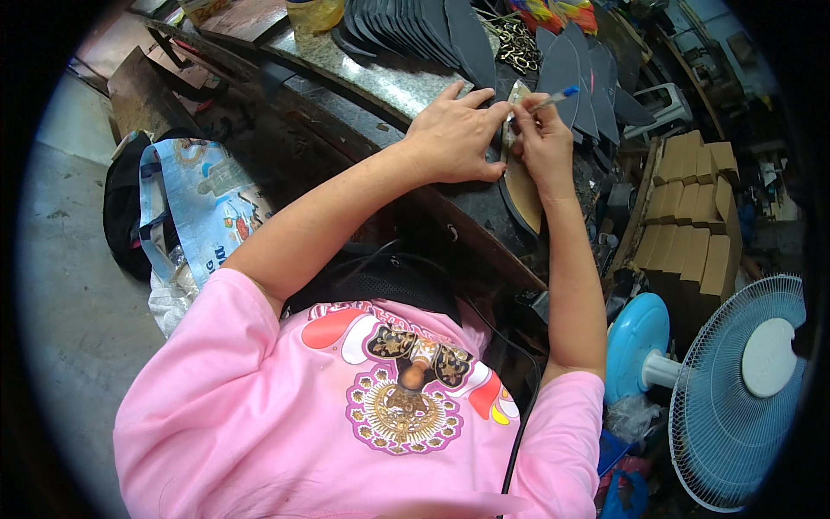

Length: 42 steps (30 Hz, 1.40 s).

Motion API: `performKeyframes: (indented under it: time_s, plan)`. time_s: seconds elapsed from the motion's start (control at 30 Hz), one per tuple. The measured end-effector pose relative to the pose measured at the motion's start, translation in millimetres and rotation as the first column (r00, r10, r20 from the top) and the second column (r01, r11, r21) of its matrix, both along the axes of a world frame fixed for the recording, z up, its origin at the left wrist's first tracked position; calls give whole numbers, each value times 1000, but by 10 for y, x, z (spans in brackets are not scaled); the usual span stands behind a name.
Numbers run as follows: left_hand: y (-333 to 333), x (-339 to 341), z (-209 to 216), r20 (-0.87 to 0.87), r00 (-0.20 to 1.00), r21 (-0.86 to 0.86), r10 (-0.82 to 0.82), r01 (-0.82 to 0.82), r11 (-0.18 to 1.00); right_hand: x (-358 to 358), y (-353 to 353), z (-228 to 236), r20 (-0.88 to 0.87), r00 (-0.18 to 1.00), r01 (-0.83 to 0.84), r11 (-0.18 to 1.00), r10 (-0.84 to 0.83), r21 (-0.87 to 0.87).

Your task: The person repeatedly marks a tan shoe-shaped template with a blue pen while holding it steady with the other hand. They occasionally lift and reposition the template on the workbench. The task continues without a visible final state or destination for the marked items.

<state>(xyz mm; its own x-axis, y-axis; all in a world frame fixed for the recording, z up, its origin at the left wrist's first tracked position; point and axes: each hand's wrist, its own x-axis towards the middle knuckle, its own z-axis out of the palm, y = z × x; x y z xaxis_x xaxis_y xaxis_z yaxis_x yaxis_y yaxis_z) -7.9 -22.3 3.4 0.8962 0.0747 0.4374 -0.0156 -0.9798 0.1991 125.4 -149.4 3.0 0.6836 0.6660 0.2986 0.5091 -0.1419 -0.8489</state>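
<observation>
gripping one pen (560,95) in one right hand (546,143)

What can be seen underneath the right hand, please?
A tan, sole-shaped piece with a dark edge shows partly beneath the right hand, which holds a blue-ended pen; whatever the hand covers cannot be seen.

Fisheye view downward from head height, close.

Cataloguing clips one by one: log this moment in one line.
left hand: spread at edge of tan piece | right hand: holding blue-ended pen | alongside: fanned dark grey pieces
</observation>
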Motion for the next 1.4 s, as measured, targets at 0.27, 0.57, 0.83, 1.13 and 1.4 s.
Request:
performKeyframes:
  time_s: [0.27,0.57,0.83,1.13,1.4]
  plan:
    - [-18,-23,56,-20,1000,-34,-5,4,999,250,57,129,-371,927,21,982,51,187]
    - [5,-22,37,-34,998,48,-50,52,997,277,179,-22,-201,980,27,993,-3,112]
    - [0,-14,16,-33,999,62,-40,42,997,399,218,21,-280,959,89,983,-40,162]
    - [10,-16,10,-40,998,89,-53,57,994,378,356,-55,581,809,82,996,-89,39]
    - [-1,-15,5,-15,999,70,-48,49,996,533,306,-30,-419,906,204,935,-67,291]
